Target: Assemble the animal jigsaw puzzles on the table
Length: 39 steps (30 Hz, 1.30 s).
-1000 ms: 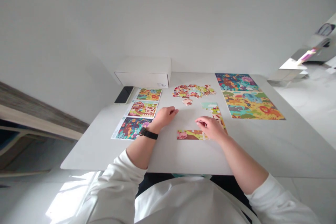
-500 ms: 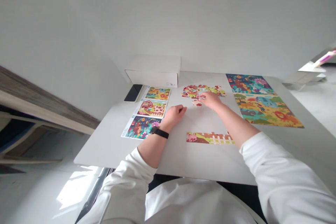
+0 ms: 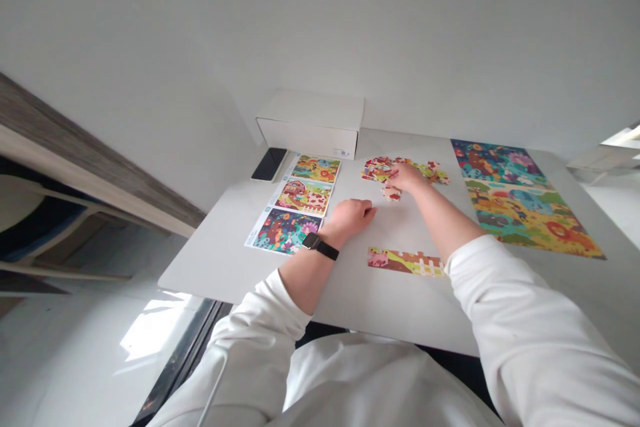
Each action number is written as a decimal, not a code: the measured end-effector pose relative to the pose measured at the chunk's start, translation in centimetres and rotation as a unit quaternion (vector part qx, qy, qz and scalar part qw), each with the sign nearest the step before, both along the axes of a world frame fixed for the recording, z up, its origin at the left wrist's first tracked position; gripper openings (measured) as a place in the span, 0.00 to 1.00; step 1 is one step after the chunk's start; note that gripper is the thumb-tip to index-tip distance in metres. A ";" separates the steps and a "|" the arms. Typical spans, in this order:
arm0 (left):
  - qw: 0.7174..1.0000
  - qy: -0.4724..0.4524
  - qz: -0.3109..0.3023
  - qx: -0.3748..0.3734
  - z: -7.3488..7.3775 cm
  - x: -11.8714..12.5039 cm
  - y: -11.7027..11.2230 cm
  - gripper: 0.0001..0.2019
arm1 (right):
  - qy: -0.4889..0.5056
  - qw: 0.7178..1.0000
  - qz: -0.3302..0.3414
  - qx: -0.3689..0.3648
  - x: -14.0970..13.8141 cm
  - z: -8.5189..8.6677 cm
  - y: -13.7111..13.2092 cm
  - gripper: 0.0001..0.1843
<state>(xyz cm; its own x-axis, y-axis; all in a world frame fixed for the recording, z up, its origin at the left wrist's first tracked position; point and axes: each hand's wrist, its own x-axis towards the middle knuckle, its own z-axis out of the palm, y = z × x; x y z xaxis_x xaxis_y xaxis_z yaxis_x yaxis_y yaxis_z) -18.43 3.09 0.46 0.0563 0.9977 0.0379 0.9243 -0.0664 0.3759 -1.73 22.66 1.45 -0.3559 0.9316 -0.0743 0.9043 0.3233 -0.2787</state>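
My right hand (image 3: 406,177) reaches into a loose pile of jigsaw puzzle pieces (image 3: 376,169), its fingers pinched together on a puzzle piece that they mostly cover. Just in front of it lies a reddish-white puzzle piece (image 3: 391,194), slightly apart from the pile. Closer to me, my left hand (image 3: 354,216) rests on the table with fingers curled in, nothing seen in them. A joined strip of puzzle (image 3: 400,261), with a pink pig and a white fence, lies in front of both hands; my right sleeve hides its right end.
A reference sheet with three pictures (image 3: 306,195) lies left of my hands, with a phone (image 3: 269,165) beyond it. A white box (image 3: 310,127) stands against the wall. Two assembled puzzles, a dark one (image 3: 495,163) and a yellow one (image 3: 533,217), lie at right.
My view has turned slightly, so the tabletop sits farther right in the picture. My right hand remains at the pile, a little deeper among the pieces; my left hand stays curled on the table.
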 end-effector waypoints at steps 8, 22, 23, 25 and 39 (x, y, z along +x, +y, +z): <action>0.999 0.041 -0.025 -0.015 0.3 0.9 -0.3 0.20 | -0.039 0.999 0.009 0.012 0.1 0.7 -0.3 0.12; 0.998 0.055 -0.034 -0.013 0.5 1.5 -0.7 0.19 | 0.110 0.991 -0.076 0.032 2.7 1.5 -1.6 0.08; 0.998 0.054 -0.033 -0.011 0.5 1.6 -0.8 0.18 | 0.134 0.987 -0.083 0.031 3.2 1.6 -1.7 0.07; 0.998 0.051 -0.027 -0.008 0.5 1.6 -0.9 0.18 | 0.188 0.977 -0.095 0.027 4.3 1.7 -2.2 0.06; 0.977 0.018 -0.118 0.174 1.7 2.1 -4.1 0.22 | 0.475 0.872 0.001 -0.116 9.4 0.1 -16.2 0.20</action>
